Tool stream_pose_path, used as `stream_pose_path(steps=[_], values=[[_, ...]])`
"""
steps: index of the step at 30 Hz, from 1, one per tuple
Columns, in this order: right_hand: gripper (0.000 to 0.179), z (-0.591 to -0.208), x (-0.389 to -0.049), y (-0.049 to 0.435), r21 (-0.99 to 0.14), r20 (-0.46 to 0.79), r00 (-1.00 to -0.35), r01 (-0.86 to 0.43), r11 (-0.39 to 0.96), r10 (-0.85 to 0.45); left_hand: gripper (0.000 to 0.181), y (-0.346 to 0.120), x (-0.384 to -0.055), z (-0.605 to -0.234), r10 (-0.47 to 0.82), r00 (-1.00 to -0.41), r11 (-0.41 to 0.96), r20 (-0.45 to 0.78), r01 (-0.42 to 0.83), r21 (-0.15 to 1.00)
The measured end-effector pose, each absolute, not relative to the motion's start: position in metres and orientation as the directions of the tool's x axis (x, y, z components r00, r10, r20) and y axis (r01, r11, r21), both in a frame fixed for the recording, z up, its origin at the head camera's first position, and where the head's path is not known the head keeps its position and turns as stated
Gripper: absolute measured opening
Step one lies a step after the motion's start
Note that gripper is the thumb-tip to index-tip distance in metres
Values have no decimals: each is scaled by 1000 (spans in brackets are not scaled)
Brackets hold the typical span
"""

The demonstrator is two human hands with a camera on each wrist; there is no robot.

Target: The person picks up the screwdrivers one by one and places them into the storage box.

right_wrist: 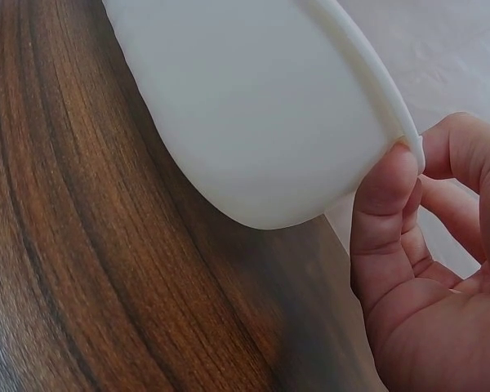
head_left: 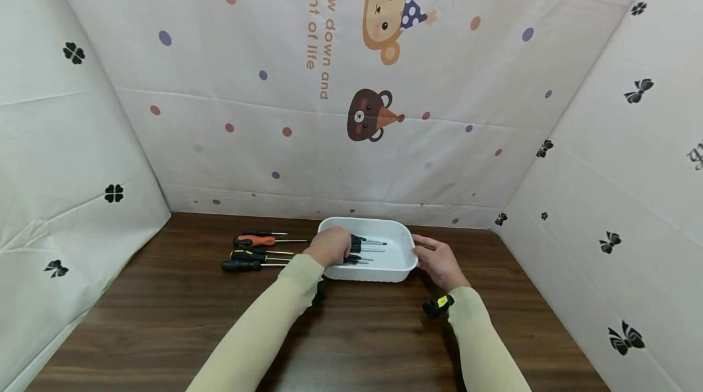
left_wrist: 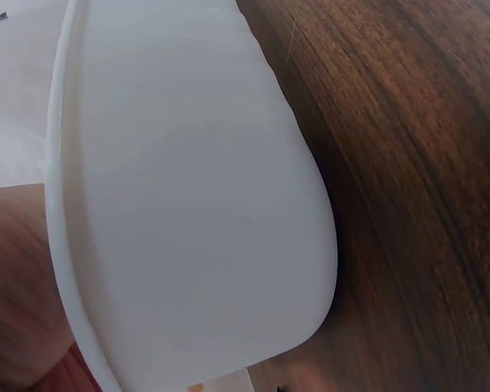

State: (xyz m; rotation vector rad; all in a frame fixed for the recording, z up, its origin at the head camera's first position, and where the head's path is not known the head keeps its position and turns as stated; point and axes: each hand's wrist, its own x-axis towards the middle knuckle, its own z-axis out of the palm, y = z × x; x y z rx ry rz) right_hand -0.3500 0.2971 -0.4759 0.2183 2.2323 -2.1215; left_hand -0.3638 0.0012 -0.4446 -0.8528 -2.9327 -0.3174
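A white plastic tray stands on the table near the back wall. Several screwdrivers with black handles lie in its left half, shafts toward the right. My left hand reaches over the tray's left end, fingers down by those handles; the fingertips are hidden, so whether they grip a screwdriver cannot be seen. In the left wrist view the tray's outer wall covers most of that hand. My right hand pinches the rim at the tray's right end between thumb and fingers.
Left of the tray, an orange-and-black screwdriver, a black-handled screwdriver and others lie on the dark wooden table, shafts toward the tray. Patterned white cloth walls the back and both sides.
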Motion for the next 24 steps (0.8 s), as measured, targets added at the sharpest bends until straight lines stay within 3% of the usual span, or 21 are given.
stream_pose_path(steps=[24], values=[[51, -478, -351, 299, -990, -133, -990, 136, 49, 50, 47, 14, -371, -450, 458, -886, 883, 71, 463, 84]])
